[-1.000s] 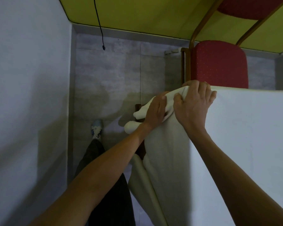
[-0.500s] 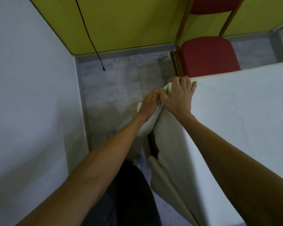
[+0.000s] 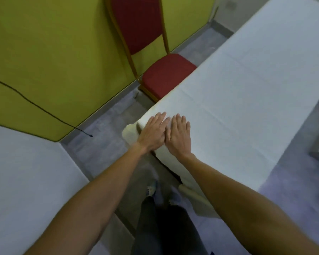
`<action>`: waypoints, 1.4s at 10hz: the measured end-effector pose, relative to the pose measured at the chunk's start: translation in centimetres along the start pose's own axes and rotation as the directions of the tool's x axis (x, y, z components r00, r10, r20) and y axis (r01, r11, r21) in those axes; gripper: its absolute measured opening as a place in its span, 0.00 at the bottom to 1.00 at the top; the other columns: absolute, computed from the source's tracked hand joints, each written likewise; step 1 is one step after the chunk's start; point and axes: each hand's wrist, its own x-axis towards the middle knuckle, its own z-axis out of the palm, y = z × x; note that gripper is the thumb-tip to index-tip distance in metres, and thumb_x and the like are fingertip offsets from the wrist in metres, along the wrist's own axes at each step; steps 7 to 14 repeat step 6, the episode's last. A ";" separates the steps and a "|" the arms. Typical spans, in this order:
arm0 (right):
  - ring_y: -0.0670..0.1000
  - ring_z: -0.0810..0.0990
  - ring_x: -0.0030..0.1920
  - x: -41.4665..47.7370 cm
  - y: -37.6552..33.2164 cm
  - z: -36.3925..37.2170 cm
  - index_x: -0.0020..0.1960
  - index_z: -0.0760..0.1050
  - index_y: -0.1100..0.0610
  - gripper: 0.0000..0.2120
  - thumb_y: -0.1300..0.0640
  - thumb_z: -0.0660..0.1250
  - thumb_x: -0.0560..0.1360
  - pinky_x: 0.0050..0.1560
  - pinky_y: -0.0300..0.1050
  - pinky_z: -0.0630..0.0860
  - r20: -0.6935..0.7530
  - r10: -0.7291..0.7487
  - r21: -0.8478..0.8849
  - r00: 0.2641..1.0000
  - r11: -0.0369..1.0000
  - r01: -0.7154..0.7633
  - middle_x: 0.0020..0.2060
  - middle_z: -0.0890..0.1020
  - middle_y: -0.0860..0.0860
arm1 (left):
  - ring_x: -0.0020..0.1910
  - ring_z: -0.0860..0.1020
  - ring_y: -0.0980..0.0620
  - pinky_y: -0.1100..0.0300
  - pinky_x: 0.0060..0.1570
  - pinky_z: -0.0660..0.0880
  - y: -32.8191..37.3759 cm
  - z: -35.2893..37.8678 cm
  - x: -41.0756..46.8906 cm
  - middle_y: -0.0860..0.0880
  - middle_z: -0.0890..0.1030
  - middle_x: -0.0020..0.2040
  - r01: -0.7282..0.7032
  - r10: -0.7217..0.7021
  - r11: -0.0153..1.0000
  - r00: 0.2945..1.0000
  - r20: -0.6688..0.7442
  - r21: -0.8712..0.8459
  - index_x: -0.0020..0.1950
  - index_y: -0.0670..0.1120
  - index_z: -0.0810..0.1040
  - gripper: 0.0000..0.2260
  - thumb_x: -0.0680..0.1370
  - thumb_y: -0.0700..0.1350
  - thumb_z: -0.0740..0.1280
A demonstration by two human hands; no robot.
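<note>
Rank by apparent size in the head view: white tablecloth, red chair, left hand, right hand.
1. white tablecloth
2. red chair
3. left hand and right hand: look alike, both flat on the cloth, so not ranked.

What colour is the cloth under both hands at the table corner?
White, plain with faint fold creases; the tablecloth shows best in the head view.
</note>
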 end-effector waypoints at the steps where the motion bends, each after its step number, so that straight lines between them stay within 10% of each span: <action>1: 0.56 0.38 0.80 -1.9 3.5 -0.3 0.81 0.41 0.58 0.34 0.40 0.32 0.81 0.79 0.58 0.39 -0.047 0.183 0.009 0.982 0.983 -0.183 0.81 0.42 0.54 | 0.79 0.50 0.42 0.46 0.77 0.48 1.7 1.3 1.1 0.42 0.52 0.80 0.019 -0.032 0.989 0.996 0.082 0.149 0.80 0.45 0.54 0.29 0.82 0.58 0.52; 4: 0.57 0.47 0.81 -10.2 15.0 -3.1 0.81 0.47 0.62 0.36 0.39 0.43 0.82 0.79 0.63 0.44 -0.095 0.505 0.018 0.858 0.862 -0.506 0.81 0.50 0.57 | 0.79 0.47 0.41 0.44 0.76 0.47 2.3 0.8 1.7 0.42 0.51 0.80 0.030 -0.057 0.982 0.988 0.145 0.185 0.80 0.45 0.52 0.35 0.78 0.64 0.48; 14: 0.59 0.46 0.81 -9.0 15.7 -7.1 0.80 0.48 0.63 0.39 0.36 0.40 0.80 0.79 0.60 0.43 -0.055 0.460 0.011 0.886 0.888 -0.460 0.80 0.51 0.59 | 0.79 0.47 0.41 0.44 0.77 0.47 4.7 -2.3 5.2 0.41 0.50 0.80 -0.136 0.079 0.968 0.962 0.261 0.212 0.80 0.45 0.51 0.34 0.80 0.64 0.47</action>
